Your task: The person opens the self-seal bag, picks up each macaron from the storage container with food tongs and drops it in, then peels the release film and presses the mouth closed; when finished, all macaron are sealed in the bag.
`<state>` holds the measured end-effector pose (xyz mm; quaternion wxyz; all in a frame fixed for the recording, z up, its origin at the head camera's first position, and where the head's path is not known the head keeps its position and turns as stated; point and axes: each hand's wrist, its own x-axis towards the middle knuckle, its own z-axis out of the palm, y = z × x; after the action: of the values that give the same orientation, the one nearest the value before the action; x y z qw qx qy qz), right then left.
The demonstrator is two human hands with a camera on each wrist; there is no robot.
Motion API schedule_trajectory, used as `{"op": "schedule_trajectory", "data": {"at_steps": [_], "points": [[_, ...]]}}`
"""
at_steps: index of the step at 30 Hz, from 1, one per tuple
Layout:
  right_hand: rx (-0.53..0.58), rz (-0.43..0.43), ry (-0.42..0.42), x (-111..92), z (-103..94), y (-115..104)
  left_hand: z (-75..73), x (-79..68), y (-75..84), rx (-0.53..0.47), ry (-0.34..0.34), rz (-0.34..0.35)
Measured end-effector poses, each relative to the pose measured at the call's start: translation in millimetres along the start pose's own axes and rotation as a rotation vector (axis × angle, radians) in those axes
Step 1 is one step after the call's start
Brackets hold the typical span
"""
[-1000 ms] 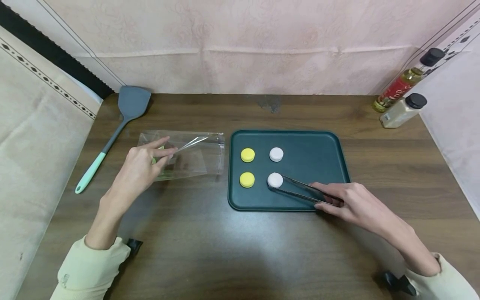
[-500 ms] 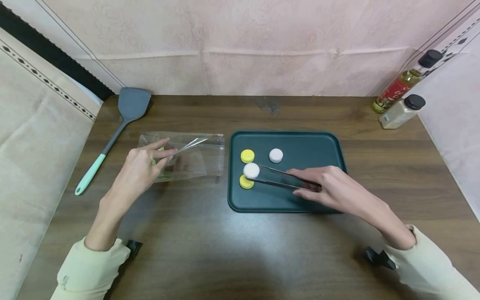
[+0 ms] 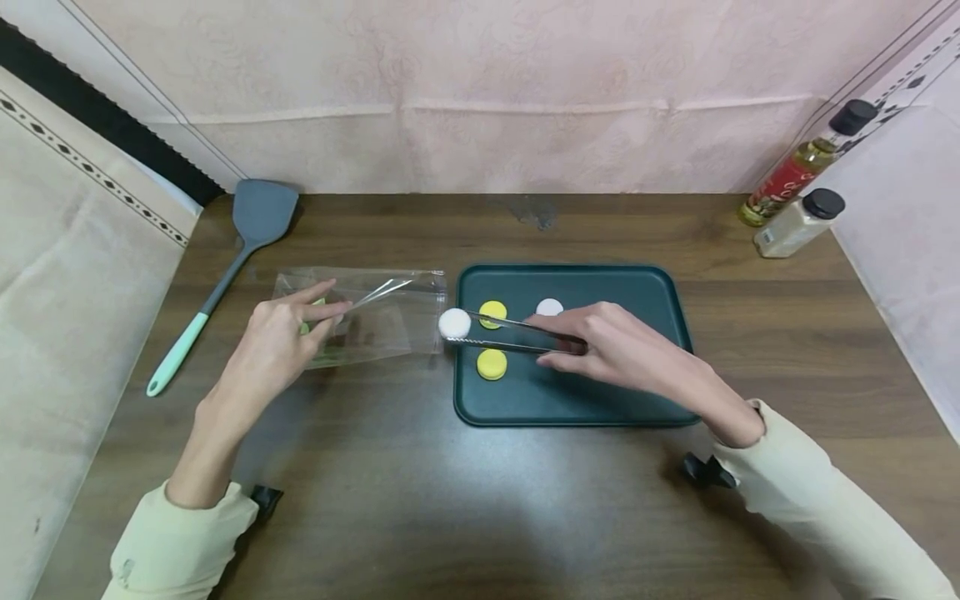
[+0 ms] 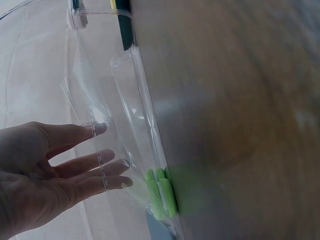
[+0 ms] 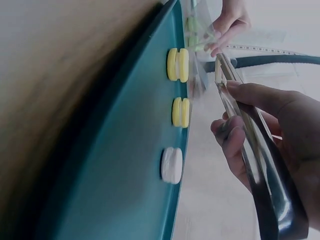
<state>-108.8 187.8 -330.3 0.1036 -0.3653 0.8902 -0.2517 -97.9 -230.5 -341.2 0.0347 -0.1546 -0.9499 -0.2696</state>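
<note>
In the head view my right hand (image 3: 618,346) grips metal tongs (image 3: 517,347), whose tips pinch a white macaron (image 3: 454,323) above the tray's left edge, at the bag's right end. The left hand (image 3: 281,333) has its fingers spread and fairly straight at a clear plastic bag (image 3: 386,329), holding up its film. Green macarons (image 4: 162,195) lie inside the bag, below those fingers in the left wrist view. On the dark green tray (image 3: 570,408) sit two yellow macarons (image 3: 492,365) and a second white macaron (image 3: 549,307), partly hidden by the right hand.
A grey spatula (image 3: 262,217) with a mint handle lies left of the bag. At the table's back right stand an oil bottle (image 3: 787,183) with a red label and a black-capped jar (image 3: 798,225). A pale cloth (image 3: 450,108) hangs along the back.
The right hand has carried the white macaron in the tongs up and left, from the tray's middle past the yellow ones to the bag. The left hand has stayed in place.
</note>
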Motion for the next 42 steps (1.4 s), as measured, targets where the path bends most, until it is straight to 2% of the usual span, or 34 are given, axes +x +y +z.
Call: {"op": "schedule_trajectory", "data": {"at_steps": [10, 14, 29, 42], "points": [[-0.027, -0.075, -0.055, 61.9, 11.4, -11.1, 0.3, -0.3, 0.2, 0.008, -0.004, -0.016], [-0.047, -0.109, -0.080, 79.7, 15.7, -14.7, 1.2, 0.3, 1.0, 0.000, -0.009, -0.015], [-0.077, -0.159, -0.129, 120.4, 38.0, -32.6, -0.5, -0.4, 1.5, 0.000, -0.006, -0.020], [-0.062, -0.152, -0.191, 150.8, 50.2, -48.2, -0.9, 0.2, 2.0, 0.012, -0.040, -0.032]]}}
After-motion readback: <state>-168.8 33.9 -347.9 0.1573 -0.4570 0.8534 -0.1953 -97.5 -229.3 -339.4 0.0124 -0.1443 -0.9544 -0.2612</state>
